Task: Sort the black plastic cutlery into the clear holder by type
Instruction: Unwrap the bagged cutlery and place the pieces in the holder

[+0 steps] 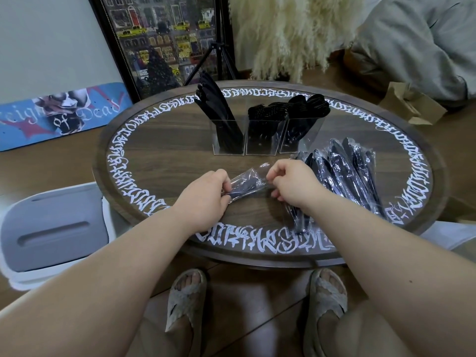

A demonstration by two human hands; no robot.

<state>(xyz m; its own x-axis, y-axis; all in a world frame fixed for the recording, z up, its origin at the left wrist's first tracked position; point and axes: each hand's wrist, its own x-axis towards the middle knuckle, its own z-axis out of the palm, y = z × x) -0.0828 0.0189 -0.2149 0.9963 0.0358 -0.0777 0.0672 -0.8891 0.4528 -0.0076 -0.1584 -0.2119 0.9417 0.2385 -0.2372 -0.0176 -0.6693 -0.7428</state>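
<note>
A clear three-compartment holder [260, 148] stands at the middle back of the round table. Black knives [216, 104] fill its left compartment, black forks [268, 112] the middle one, black spoons [309, 105] the right one. Just above the table, both hands hold one wrapped piece of black cutlery [246, 185]. My left hand [206, 199] grips its near end. My right hand [293, 182] pinches the clear wrapper at its far end. A pile of several wrapped black cutlery pieces [345, 173] lies to the right of my right hand.
The round wooden table [164, 140] has white lettering round its rim. A white bin with a grey lid [54, 233] stands at the left. A framed picture [159, 39], a tripod, a skateboard deck [61, 112] and a paper bag [412, 104] sit behind.
</note>
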